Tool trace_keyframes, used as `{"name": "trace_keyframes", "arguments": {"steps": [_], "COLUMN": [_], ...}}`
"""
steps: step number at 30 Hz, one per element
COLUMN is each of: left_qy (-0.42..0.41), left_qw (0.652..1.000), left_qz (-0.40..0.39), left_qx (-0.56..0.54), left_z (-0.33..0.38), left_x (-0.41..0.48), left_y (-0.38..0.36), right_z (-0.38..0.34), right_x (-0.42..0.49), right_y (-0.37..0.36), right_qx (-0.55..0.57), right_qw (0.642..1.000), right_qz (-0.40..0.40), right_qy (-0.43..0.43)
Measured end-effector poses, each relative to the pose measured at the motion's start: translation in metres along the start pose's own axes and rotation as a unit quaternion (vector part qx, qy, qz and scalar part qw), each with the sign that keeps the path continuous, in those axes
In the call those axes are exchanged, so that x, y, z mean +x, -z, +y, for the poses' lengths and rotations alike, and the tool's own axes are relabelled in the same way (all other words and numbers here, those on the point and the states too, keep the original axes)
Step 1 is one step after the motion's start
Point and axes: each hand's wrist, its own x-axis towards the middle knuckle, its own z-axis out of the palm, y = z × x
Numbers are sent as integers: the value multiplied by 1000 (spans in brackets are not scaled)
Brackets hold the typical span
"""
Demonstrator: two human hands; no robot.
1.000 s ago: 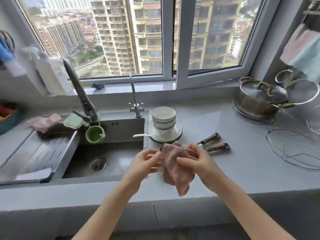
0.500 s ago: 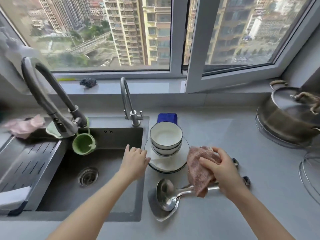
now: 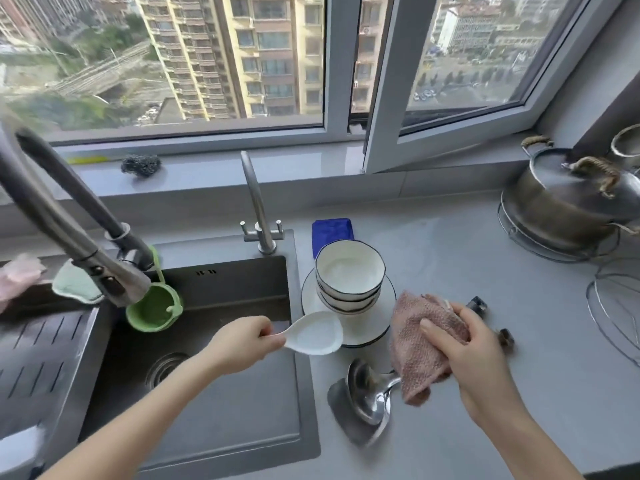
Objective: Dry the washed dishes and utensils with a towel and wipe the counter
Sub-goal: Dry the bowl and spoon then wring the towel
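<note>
In the lower middle of the frame, a steel ladle [image 3: 367, 386] lies on top of a steel spatula [image 3: 346, 424] on the grey counter [image 3: 502, 403], just right of the sink [image 3: 207, 393]. Their handles run up to the right under your right hand [image 3: 474, 355]. That hand clutches the pink towel [image 3: 415, 348], fingers curled round it, above those handles.

Your left hand [image 3: 242, 344], at centre frame over the sink's right edge, pinches the handle of a white ceramic spoon [image 3: 313, 332], whose bowl reaches over the rim of a white plate [image 3: 374, 329]. Stacked white bowls [image 3: 349, 271] stand on that plate.

Above them a blue cloth [image 3: 332, 230] lies on the counter beside the slim tap [image 3: 258, 209]. A lidded steel pot [image 3: 561, 206] sits on a wire stand at the right edge, and a dark scourer [image 3: 141, 165] rests on the windowsill at upper left.
</note>
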Motion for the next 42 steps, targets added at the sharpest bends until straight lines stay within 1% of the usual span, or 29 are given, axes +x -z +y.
{"name": "trace_keyframes", "arguments": {"steps": [2, 4, 5, 7, 8, 9, 10, 11, 12, 13, 15, 16, 19, 22, 25, 27, 28, 29, 30, 31, 32, 33, 34, 35, 36, 38, 39, 41, 42], "left_qy": [5, -4, -15, -45, -54, -53, -45, -42, -40, -38, -27, -17, 23, 53, 52, 54, 55, 55, 53, 51, 47, 41, 36, 29, 25, 30, 36, 55, 65], "left_qw": [998, 993, 991, 989, 992, 993, 992, 989, 987, 986, 983, 979, 969, 974, 981, 974, 967, 959, 951, 945, 940, 936, 933, 929, 927, 924, 919, 904, 898], "left_qz": [-26, -42, -38, 6, 46, 84, 113, 127, 126, 115, 89, 82, 89, 112, 138, 162, 173, 182, 188, 191, 192, 192, 190, 187, 184, 178, 173, 174, 180], "left_qx": [-55, -106, -129, -139, -102, -59, -42, -56, -88, -117, -158, -184, -227, -187, -123, -147, -180, -212, -239, -261, -278, -292, -304, -316, -325, -338, -352, -387, -395], "left_z": [-14, -24, -27, -34, -38, -42, -48, -55, -62, -67, -74, -77, -76, -71, -68, -71, -73, -73, -71, -67, -61, -54, -47, -40, -36, -30, -28, -24, -24], "left_x": [-16, -31, -38, -51, -57, -63, -69, -75, -80, -85, -94, -97, -102, -103, -106, -107, -107, -107, -107, -108, -108, -109, -110, -112, -113, -118, -121, -127, -129], "left_y": [12, 23, 29, 40, 43, 46, 48, 48, 49, 49, 49, 49, 46, 39, 30, 26, 25, 25, 25, 24, 24, 23, 21, 21, 20, 19, 19, 20, 20], "right_z": [-3, -5, 1, 27, 42, 50, 51, 49, 46, 45, 42, 42, 46, 50, 51, 48, 45, 42, 37, 34, 31, 29, 28, 31, 31, 31, 33, 31, 31], "right_x": [-18, -36, -40, -38, -35, -33, -32, -30, -29, -27, -26, -26, -34, -41, -35, -25, -24, -26, -32, -38, -46, -51, -53, -51, -48, -39, -34, -32, -30], "right_y": [-32, -77, -102, -150, -169, -183, -193, -199, -203, -206, -210, -212, -218, -225, -226, -215, -207, -202, -198, -196, -197, -200, -206, -211, -217, -223, -225, -231, -232], "right_qx": [-56, -120, -180, -362, -422, -440, -428, -410, -408, -419, -445, -444, -403, -374, -299, -200, -113, -6, 109, 196, 251, 285, 312, 318, 305, 236, 193, 106, 37], "right_qw": [995, 974, 949, 856, 824, 820, 832, 841, 838, 825, 806, 811, 857, 894, 944, 972, 986, 992, 984, 962, 940, 925, 913, 914, 924, 955, 968, 990, 997], "right_qz": [3, -19, -46, -100, -127, -163, -201, -235, -267, -286, -297, -285, -201, -83, 46, 120, 123, 100, 50, -13, -79, -129, -156, -152, -128, -64, -50, -56, -63], "right_qy": [79, 190, 256, 355, 357, 327, 292, 264, 246, 247, 252, 254, 250, 234, 134, 31, -21, -76, -135, -188, -215, -218, -211, -203, -192, -171, -153, -76, 2]}}
